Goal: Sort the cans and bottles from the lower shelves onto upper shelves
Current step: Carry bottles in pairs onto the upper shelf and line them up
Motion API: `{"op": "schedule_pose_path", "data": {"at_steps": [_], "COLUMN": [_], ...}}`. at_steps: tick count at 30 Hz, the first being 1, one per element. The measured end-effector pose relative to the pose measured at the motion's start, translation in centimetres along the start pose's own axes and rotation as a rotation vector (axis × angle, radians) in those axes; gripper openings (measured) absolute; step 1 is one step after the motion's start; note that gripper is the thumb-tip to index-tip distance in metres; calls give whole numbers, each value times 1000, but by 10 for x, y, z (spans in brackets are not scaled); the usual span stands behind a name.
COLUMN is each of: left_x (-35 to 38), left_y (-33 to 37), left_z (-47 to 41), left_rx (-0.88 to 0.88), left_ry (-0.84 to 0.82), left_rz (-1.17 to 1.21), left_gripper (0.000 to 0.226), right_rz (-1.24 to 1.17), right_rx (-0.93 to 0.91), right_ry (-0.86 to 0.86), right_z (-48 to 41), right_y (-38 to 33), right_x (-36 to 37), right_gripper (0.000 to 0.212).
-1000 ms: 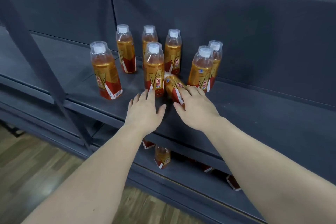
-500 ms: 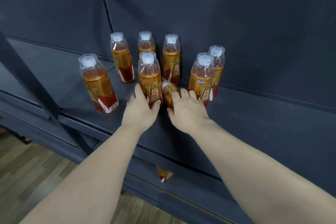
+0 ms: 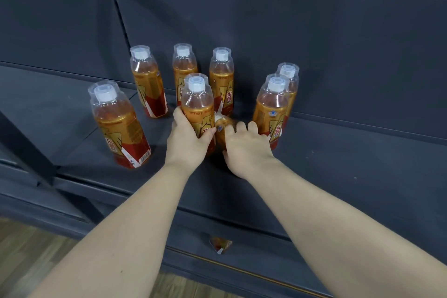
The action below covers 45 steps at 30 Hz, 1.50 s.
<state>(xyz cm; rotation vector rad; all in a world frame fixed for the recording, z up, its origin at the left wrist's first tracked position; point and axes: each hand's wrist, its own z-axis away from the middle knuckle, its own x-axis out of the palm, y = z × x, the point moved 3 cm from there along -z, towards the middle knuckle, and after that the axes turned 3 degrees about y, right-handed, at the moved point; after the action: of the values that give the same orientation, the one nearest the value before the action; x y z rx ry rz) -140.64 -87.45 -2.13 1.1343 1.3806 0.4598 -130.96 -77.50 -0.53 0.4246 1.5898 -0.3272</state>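
Note:
Several amber drink bottles with gold-and-red labels and white caps stand on a dark grey shelf (image 3: 338, 152). My left hand (image 3: 187, 141) wraps around the lower part of the upright front middle bottle (image 3: 197, 104). My right hand (image 3: 246, 149) lies over a tipped bottle (image 3: 221, 126) that leans toward the back; only its neck and shoulder show past my fingers. Another bottle (image 3: 272, 106) stands just right of my right hand, one more (image 3: 289, 80) behind it. A bottle (image 3: 119, 126) stands alone at the front left. Three bottles line the back wall.
The shelf stretches bare to the right of the bottles. A slanted dark upright post (image 3: 24, 143) crosses at the left. On the shelf below, part of one more bottle (image 3: 220, 244) shows. Wooden floor (image 3: 29, 261) lies at the lower left.
Both hands have moved forward into the group. My left hand went from flat on the shelf to closing around the front middle bottle. My right hand has closed further over the tipped bottle.

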Motion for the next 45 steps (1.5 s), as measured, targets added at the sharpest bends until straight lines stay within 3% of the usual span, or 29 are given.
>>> {"op": "schedule_pose_path", "data": {"at_steps": [11,18,24,29,38,45], "left_x": [-20,-27,-27,-27,-26,-27], "left_y": [-8,-13,-13,-12,-9,-13], "left_z": [-2,2,3,1,2,6], "left_rx": [23,21,12,23,5,2], "left_ry": [13,-12,-5,15,15,-25], "left_rz": [-83,-71,-62,-56,1,70], "left_gripper": [82,89,93,86,81,83], "right_rz": [-15,-112,-175,-261,-546,-682], "right_rx": [77,193,278,293,275,328], "right_ry": [13,-75,-138,-43,340,461], "right_z": [5,-5,-17,-15,-6,15], "right_y": [-15,-20,-19,-15,-10,-6], "right_x": [-7,-9,0,-3,-26,-12], "right_gripper": [55,75,79,71,99,96]}}
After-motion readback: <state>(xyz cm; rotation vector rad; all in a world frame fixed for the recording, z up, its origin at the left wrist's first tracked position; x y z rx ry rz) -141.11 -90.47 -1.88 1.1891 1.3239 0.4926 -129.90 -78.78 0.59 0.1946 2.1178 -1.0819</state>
